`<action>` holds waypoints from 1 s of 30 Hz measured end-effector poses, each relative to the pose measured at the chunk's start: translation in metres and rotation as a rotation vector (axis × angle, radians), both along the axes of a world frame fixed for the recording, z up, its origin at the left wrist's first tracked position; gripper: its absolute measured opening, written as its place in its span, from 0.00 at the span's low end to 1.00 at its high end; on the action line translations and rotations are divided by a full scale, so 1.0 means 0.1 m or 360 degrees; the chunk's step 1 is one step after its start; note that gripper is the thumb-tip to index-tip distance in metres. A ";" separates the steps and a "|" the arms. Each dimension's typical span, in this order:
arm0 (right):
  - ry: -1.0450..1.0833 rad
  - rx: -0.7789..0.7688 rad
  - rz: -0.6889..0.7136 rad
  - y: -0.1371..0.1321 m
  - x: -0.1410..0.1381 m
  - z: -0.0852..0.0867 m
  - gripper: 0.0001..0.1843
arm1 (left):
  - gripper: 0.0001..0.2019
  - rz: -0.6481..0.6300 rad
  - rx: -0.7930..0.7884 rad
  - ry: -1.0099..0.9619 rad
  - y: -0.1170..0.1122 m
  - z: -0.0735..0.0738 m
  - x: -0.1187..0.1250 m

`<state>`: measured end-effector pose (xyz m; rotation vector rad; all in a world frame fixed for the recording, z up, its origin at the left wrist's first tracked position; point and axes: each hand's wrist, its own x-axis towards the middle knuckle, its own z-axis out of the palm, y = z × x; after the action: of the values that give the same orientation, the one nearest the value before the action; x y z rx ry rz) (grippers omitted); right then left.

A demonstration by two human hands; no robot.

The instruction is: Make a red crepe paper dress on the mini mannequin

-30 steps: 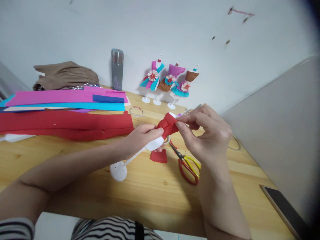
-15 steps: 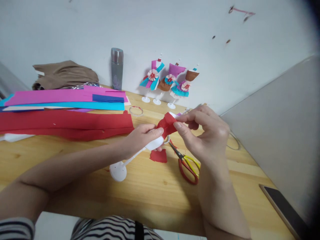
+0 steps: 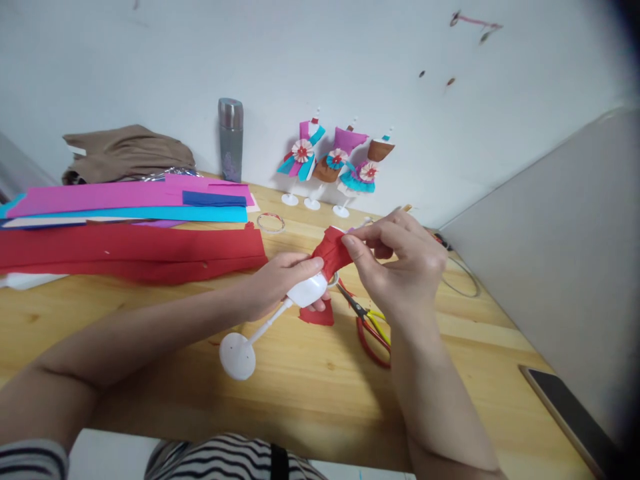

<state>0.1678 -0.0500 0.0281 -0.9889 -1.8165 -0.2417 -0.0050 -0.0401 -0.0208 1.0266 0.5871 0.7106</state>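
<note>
A small white dress form (image 3: pixel 307 291) lies tilted in my left hand (image 3: pixel 280 277), its stem and round base pointing down to the left. Red crepe paper (image 3: pixel 331 253) is wrapped around its upper body, and my left thumb presses on the lower edge of that paper. My right hand (image 3: pixel 400 260) pinches the paper's right edge between thumb and forefinger. Below them on the table lies a red scrap (image 3: pixel 317 313). Scissors (image 3: pixel 367 320) with red and yellow handles rest beside it, partly behind my right wrist.
Red paper (image 3: pixel 130 250) and magenta paper (image 3: pixel 100 195) lie stacked at left. A flask (image 3: pixel 231 140) and a brown cloth (image 3: pixel 130 153) stand behind. Three dressed forms (image 3: pixel 335 160) line the wall. A ring of tape (image 3: pixel 271 223) and a phone (image 3: pixel 565 413) are on the table.
The dress form has turned slightly in my left hand, showing more of its white lower body and base. My right hand has shifted a little left, still pinching the red paper.
</note>
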 end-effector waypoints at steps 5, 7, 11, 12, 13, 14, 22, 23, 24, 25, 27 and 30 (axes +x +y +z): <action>0.0147 0.0009 0.0007 -0.02 -0.01 0.02 0.07 | 0.20 0.0007 -0.0028 -0.0041 -0.01 0.02 -0.01; 0.0292 0.0041 0.0014 -0.04 0.01 0.05 0.05 | 0.19 0.0028 -0.0049 -0.0054 -0.02 0.05 -0.01; 0.0236 0.0083 0.0186 -0.12 0.06 0.11 0.06 | 0.16 0.0102 -0.0118 -0.0049 -0.02 0.12 -0.02; 0.0152 0.0077 0.0257 -0.13 0.07 0.12 0.06 | 0.16 0.0117 -0.0129 -0.0058 -0.02 0.13 -0.02; 0.0068 0.0069 0.0314 -0.14 0.07 0.12 0.06 | 0.16 0.0129 -0.0136 -0.0076 -0.01 0.13 -0.03; 0.0002 0.0066 0.0348 -0.14 0.07 0.12 0.06 | 0.17 0.0136 -0.0140 -0.0101 0.00 0.13 -0.03; -0.0080 0.0085 0.0343 -0.09 0.05 0.08 0.09 | 0.18 0.0144 -0.0152 -0.0254 0.05 0.09 -0.05; -0.0083 0.0084 0.0342 -0.09 0.04 0.08 0.10 | 0.19 0.0132 -0.0152 -0.0262 0.05 0.09 -0.05; -0.0088 0.0083 0.0347 -0.08 0.03 0.08 0.10 | 0.19 0.0122 -0.0155 -0.0266 0.05 0.09 -0.06; -0.0096 0.0078 0.0359 -0.08 0.03 0.08 0.10 | 0.19 0.0117 -0.0159 -0.0264 0.05 0.09 -0.06; -0.0115 0.0060 0.0395 -0.08 0.01 0.07 0.11 | 0.18 0.0128 -0.0155 -0.0256 0.05 0.10 -0.06; -0.0128 0.0014 0.0453 -0.07 -0.01 0.05 0.10 | 0.17 0.0145 -0.0106 -0.0296 0.06 0.09 -0.06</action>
<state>0.1665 -0.0572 0.0329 -0.7113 -2.0020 -0.1149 -0.0111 -0.0341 -0.0114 0.8653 0.4952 0.8513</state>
